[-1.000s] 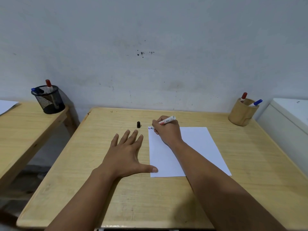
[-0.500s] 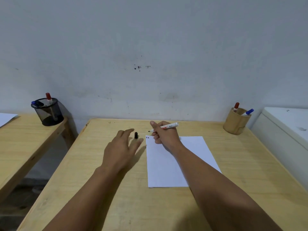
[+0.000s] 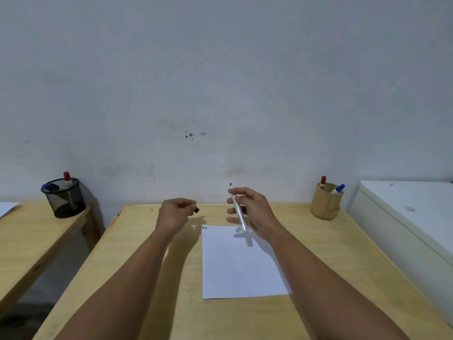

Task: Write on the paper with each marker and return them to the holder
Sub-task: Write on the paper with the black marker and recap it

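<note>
Your tan holder [image 3: 326, 204] keeps two markers, the mesh cup [image 3: 64, 200] two; your right hand [image 3: 255, 212] grips an uncapped marker [image 3: 239, 212], your left hand [image 3: 175, 213] pinches its black cap [image 3: 196, 210].

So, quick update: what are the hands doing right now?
Left hand pinches the black cap. Right hand holds the uncapped marker, tip up, above the paper. Holder far right, nothing blocking.
</note>
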`<state>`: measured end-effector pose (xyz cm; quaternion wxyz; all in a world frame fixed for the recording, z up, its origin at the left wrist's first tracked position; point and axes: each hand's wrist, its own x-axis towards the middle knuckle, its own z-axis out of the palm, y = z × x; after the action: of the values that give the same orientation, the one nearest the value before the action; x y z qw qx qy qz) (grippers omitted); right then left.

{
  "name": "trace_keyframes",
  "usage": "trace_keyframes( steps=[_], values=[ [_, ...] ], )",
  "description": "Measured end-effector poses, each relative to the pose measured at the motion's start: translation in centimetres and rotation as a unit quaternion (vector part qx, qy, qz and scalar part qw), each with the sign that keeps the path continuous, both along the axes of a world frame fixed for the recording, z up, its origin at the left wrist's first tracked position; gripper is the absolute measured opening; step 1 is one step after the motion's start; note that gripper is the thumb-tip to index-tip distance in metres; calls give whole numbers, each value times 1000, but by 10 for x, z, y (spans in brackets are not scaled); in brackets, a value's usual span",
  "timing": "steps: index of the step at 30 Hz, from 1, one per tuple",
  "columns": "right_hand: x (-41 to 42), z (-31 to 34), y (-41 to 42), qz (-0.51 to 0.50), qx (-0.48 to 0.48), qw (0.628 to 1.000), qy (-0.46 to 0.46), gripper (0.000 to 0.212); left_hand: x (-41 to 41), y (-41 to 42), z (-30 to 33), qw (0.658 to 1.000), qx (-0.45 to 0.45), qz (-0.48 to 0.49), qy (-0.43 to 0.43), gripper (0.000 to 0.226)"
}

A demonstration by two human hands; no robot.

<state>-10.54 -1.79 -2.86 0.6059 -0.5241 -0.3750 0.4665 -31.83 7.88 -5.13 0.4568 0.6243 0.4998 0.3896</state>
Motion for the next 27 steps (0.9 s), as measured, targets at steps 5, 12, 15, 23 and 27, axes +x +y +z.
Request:
trace_keyframes(
  steps=[5, 12, 15, 23, 27],
  values=[
    [-1, -3, -10, 2, 17, 979, -205, 23, 26, -14, 49, 989, -50, -25, -133, 15],
    [7, 11, -24, -32, 41, 969, -240, 21, 59, -40, 76, 991, -18, -71, -108, 14],
    [13, 15, -31, -43, 41, 970, -236, 21, 70, -49, 79, 992, -1, -83, -98, 13],
    [40, 9, -50, -107, 38, 975, -193, 16, 119, -72, 69, 992, 23, -82, -92, 14],
    [79, 2, -61, -159, 39, 967, -194, 19, 161, -82, 69, 985, 35, -160, -51, 39]
  ],
)
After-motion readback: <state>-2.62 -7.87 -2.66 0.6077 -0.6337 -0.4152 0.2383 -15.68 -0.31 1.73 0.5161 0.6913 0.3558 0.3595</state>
